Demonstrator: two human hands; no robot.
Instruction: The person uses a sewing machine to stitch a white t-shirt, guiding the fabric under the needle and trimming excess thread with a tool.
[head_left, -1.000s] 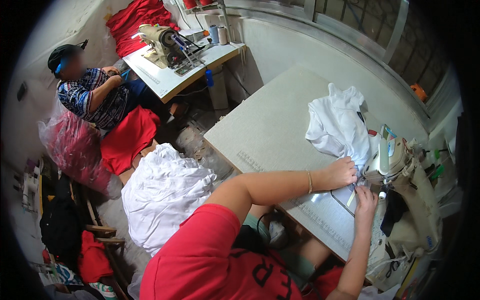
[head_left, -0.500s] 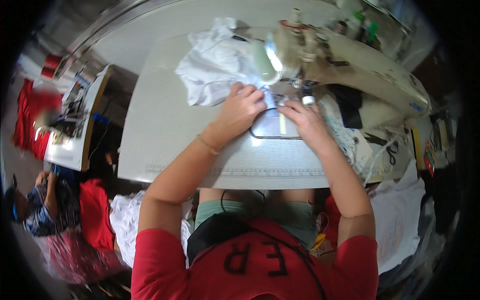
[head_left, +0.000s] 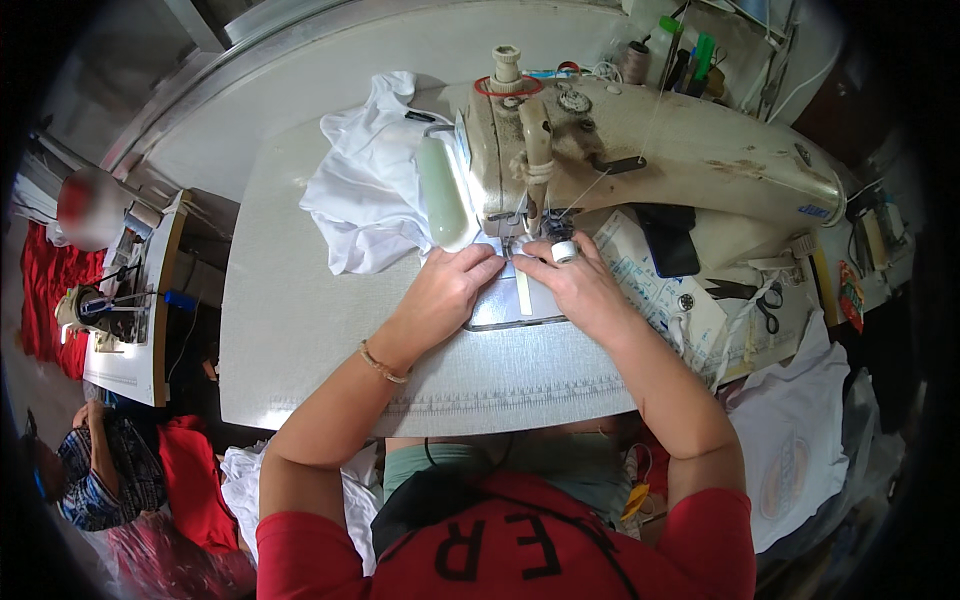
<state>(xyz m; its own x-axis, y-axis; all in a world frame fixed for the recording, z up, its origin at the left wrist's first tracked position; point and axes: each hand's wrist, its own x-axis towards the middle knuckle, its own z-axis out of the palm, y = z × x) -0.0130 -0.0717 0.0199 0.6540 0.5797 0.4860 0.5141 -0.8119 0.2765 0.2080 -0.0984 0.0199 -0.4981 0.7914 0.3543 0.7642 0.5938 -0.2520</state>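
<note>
A grey tabletop (head_left: 300,335) is stretching before the person, its near edge running just above the lap. Along its far edge, reaching toward the right edge, a cream sewing machine (head_left: 690,140) is standing. A white garment (head_left: 365,190) is lying rumpled between the tabletop's left edge and the machine, close to the far edge, its lower end running toward the needle. A blue-and-white patterned sheet (head_left: 640,286) is lying right of the needle.

The right hand (head_left: 580,285) is reaching in from the near edge, its fingertips resting beside the presser foot. The left hand (head_left: 455,285) is curling its fingers at the garment's end, just left of the foot. I cannot tell whether either hand is pinching cloth or only pressing it.

A black phone (head_left: 672,248) is lying partly over the sheet, and dark scissors (head_left: 735,290) are lying toward the tabletop's near right corner.
</note>
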